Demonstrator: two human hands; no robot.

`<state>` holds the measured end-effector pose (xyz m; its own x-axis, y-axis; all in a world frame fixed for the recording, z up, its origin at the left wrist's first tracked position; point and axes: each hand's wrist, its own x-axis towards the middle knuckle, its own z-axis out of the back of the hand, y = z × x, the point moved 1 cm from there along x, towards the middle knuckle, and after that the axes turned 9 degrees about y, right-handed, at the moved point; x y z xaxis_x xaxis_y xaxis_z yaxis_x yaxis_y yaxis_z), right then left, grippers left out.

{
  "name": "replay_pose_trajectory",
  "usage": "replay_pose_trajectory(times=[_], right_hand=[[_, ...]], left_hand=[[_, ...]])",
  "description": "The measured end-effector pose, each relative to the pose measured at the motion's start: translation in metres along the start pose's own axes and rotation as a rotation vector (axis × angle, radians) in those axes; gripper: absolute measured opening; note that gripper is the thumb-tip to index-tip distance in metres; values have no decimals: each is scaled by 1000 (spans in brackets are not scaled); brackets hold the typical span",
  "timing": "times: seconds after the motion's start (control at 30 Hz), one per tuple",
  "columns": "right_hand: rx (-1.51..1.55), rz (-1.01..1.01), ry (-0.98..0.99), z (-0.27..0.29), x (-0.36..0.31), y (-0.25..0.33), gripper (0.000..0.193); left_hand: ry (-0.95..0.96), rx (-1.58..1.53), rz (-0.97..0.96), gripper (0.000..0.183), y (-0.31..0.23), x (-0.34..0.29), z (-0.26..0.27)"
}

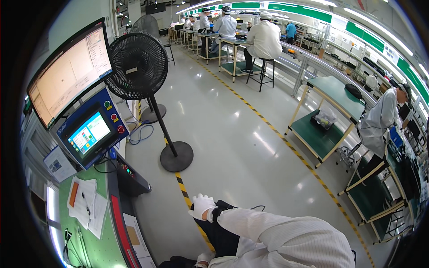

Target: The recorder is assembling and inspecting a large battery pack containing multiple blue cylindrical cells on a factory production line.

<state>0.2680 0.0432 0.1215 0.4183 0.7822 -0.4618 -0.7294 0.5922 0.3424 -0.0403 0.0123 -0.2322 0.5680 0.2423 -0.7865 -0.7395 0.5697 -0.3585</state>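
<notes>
Fan (139,67) blocks left; floor (232,147) ahead open.

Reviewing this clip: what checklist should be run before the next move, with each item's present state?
1. Right hand free: ok, it rests on the knee and holds nothing.
2. Left hand free: cannot tell, it is mostly hidden.
3. Gloves on: ok, both white.
4. Wrist strap worn: ok, a cable trails from it.
5. Fan clear of the hands: ok.

The person wears a white coat with fine grey pinstripes, its long sleeve (263,228) ending at a dark wrist strap, a white glove on the grip (202,205), and dark trousers.
</notes>
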Motion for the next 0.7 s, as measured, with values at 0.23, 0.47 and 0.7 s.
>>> replay_pose_trajectory(times=[0.23, 0.47, 0.7], right_hand=[[-16, -34, -6, 2, 2, -15, 58], [-57, -29, 8, 4, -1, -10, 58], [-36, -24, 3, 2, 0, -10, 58]], left_hand=[[63, -24, -12, 49, -88, -58, 54], [84, -7, -17, 48, -91, -69, 60], [71, -8, -5, 47, -87, -64, 56]])
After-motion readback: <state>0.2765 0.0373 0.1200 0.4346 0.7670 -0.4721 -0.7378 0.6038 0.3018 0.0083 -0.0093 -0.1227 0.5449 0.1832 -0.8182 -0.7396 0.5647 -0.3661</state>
